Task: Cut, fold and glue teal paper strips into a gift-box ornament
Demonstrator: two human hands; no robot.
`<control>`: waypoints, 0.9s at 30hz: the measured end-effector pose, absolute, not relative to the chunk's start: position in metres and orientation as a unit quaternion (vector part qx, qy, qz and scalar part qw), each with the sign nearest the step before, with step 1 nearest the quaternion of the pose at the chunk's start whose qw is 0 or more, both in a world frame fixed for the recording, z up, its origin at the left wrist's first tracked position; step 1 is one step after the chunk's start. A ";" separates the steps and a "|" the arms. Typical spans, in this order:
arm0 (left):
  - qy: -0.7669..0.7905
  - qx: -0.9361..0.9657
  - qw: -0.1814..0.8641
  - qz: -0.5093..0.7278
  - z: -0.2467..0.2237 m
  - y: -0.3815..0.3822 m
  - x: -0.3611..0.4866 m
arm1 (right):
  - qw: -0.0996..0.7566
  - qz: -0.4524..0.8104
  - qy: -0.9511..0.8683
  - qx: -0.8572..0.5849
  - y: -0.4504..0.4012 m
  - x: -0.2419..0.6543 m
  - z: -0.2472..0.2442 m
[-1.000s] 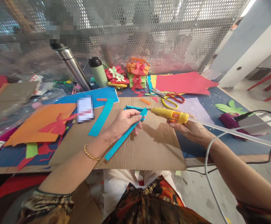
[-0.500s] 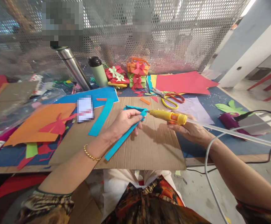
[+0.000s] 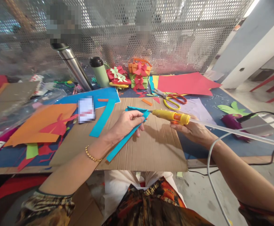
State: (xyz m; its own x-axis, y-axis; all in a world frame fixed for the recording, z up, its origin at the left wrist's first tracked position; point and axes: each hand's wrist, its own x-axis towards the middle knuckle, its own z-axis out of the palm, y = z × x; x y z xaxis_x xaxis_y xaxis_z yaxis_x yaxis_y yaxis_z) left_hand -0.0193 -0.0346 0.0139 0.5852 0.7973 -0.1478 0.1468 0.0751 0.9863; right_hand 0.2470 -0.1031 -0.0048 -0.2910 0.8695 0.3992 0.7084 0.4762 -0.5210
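Observation:
Pinched in my left hand (image 3: 129, 124) is a blue paper strip (image 3: 121, 145), whose long end slants down over the cardboard. A folded blue paper piece (image 3: 137, 109) shows just behind those fingers; whether it is joined to the strip I cannot tell. My right hand (image 3: 194, 130) is closed around a yellow glue gun (image 3: 171, 116) with a long clear glue stick (image 3: 233, 133) out of its back. The nozzle points left and sits at the strip's upper end, touching or nearly so. Another blue strip (image 3: 102, 119) lies flat to the left.
Under my hands is a cardboard sheet (image 3: 156, 153). Scissors (image 3: 172, 99), red paper (image 3: 186, 83) and small paper boxes (image 3: 139, 73) lie behind. A phone-like object (image 3: 86, 109) and orange paper (image 3: 40, 122) are left. A white cable (image 3: 210, 166) loops past my right forearm.
The glue gun has shifted very slightly right, its nozzle still by the strip's upper end. My left hand keeps its grip with hardly any movement.

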 end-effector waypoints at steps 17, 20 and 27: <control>0.383 0.632 0.621 0.261 0.017 -0.036 -0.019 | 0.318 0.116 -0.793 -0.506 -0.104 0.250 -0.006; 0.384 0.631 0.622 0.260 0.017 -0.036 -0.019 | 0.323 0.112 -0.793 -0.505 -0.103 0.248 -0.006; 0.378 0.631 0.624 0.265 0.017 -0.035 -0.018 | 0.324 0.126 -0.790 -0.505 -0.104 0.248 -0.005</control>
State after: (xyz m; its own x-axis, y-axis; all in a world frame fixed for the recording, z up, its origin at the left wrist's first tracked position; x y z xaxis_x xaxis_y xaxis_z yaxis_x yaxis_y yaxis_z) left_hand -0.0184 -0.0354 0.0169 0.5733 0.8076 -0.1382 0.1472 0.0645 0.9870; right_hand 0.2485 -0.1039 -0.0046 -0.2806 0.8797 0.3841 0.7166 0.4582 -0.5259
